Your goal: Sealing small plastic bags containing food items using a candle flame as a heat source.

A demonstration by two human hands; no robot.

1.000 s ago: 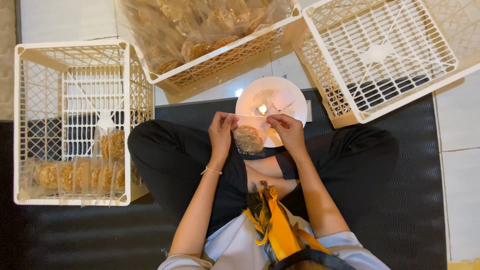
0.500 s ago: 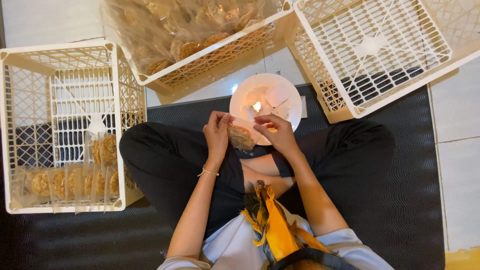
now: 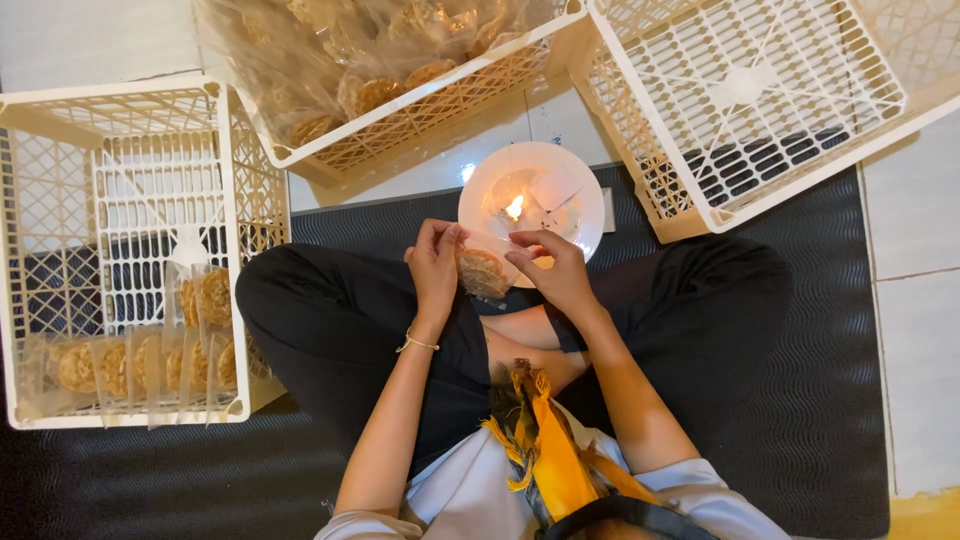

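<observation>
- Pinching its top edge, the left hand (image 3: 436, 262) and right hand (image 3: 549, 268) hold a clear-bagged cracker (image 3: 482, 272) closed-fingered beside the candle flame (image 3: 515, 207) on the white plate (image 3: 580, 190).
- Light, brittle contents are judged; the slippery film is best gripped at the edge.
- A cream crate (image 3: 30, 260) of packed crackers stands at the black mat's (image 3: 820, 400) left edge.

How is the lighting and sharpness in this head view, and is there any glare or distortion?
Head view: even, soft indoor light; sharp on both hands, left hand and right hand; the small flame on the white plate blows out; clear bags in the top crate look hazy; crate edges bow slightly outward.
</observation>
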